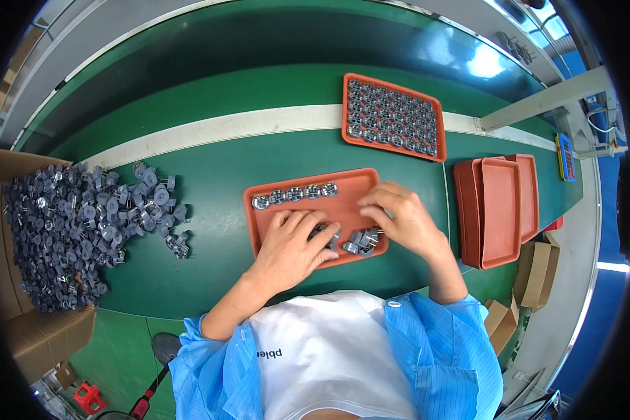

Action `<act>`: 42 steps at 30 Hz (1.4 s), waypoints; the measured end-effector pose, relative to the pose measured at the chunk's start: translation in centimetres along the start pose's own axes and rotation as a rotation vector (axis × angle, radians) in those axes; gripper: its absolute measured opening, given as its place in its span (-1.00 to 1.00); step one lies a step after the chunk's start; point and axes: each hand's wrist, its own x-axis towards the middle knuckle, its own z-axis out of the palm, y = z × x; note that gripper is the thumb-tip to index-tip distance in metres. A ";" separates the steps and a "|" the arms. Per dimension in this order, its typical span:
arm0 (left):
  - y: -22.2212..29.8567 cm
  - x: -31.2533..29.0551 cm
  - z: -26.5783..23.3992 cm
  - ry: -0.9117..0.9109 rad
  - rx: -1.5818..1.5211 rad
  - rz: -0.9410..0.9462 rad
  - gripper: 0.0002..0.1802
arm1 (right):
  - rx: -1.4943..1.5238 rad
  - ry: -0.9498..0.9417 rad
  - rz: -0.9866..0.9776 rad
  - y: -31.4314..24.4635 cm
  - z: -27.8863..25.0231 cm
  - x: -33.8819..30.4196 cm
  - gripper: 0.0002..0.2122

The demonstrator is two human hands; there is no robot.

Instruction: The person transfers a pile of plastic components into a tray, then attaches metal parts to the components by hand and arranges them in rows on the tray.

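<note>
Grip, left: left hand (292, 246) lies palm down on the orange tray (357, 183), fingers curled over one small grey part (320, 229); whether it is truly pinched cannot be told, since the fingers hide it.
Grip, right: right hand (403, 218) rests on the tray's right side, fingertips bent down onto a loose clump of grey parts (362, 241); a closed pinch cannot be made out.
Parts, look: small, dark grey, round-bodied pieces with thin metal pins sticking out; seen from above they show a shiny round face.
Parts, place: the clump sits at the tray's near edge, between the two hands.
Row set in tray: five parts (295, 194) stand side by side along the tray's far edge, shiny faces up.
Loose by the hands: about five or six, overlapping, not countable for certain.
Trays: one under the hands; one filled tray (392, 117) farther off on the green belt (210, 189), its parts in tight rows, too many and too small to count; a stack of empty trays (498, 208) to the right, at least three edges showing.
Heap: a large pile of the same grey parts (84, 224) to the left, spilling from a cardboard box (45, 334) onto the belt, far too many to count.
</note>
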 end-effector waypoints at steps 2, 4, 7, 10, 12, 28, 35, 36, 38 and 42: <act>0.8 0.6 -0.7 0.010 0.131 0.119 -0.40 | 0.026 -0.264 0.179 -0.8 -1.7 -1.2 -0.79; 1.1 0.9 0.1 -0.035 0.096 0.128 -0.33 | 0.022 -0.305 0.172 -0.8 -2.0 -2.4 -0.71; 1.2 1.5 0.5 -0.139 0.129 0.232 -0.29 | 0.046 -0.319 0.079 -0.1 -1.4 -3.1 -0.63; 1.0 1.4 1.1 -0.185 0.170 0.257 -0.29 | 0.081 -0.294 0.097 0.7 -1.0 -3.2 -0.73; 0.9 1.3 1.2 -0.169 0.184 0.262 -0.31 | 0.073 -0.269 0.098 1.2 -0.4 -3.3 -0.79; 1.0 0.4 1.0 -0.091 0.211 0.176 -0.39 | -0.266 0.177 -0.243 2.3 3.4 -0.1 -0.86; 0.8 0.1 1.1 -0.076 0.204 0.174 -0.40 | -0.279 0.296 -0.191 1.5 2.6 -0.7 -0.80; 0.8 0.1 1.1 -0.083 0.198 0.172 -0.41 | -0.282 0.295 -0.188 1.4 2.6 -0.8 -0.80; 0.8 0.2 1.1 -0.090 0.190 0.172 -0.41 | -0.345 0.188 -0.208 1.2 2.7 -0.9 -0.83; 0.9 0.3 1.1 -0.103 0.189 0.164 -0.41 | -0.385 0.211 -0.220 2.4 3.6 -0.5 -0.85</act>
